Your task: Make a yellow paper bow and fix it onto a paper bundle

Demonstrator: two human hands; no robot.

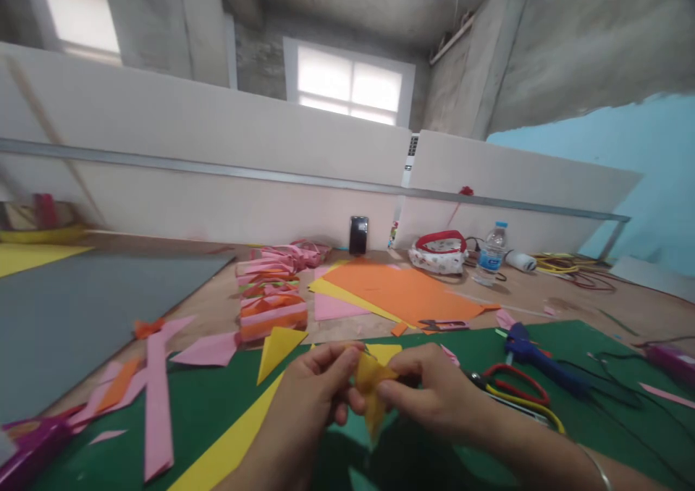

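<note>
Above the green mat [195, 404], a yellow piece [372, 386] is pinched by the fingertips of both the left hand [309, 389] and the right hand [434, 386]. It is creased and gathered; its lower tip hangs loose, so shaping is judged partly complete. Beyond the mat sits a row of pink and orange pieces [274, 321]. Scissors [515, 368] and a blue glue gun [543, 366] occupy the mat's right side, crowding the right forearm.

I hold a small, creased, yellow folded piece [373, 388] pinched from both sides, its narrow end pointing down above the green mat [217, 397].
</note>
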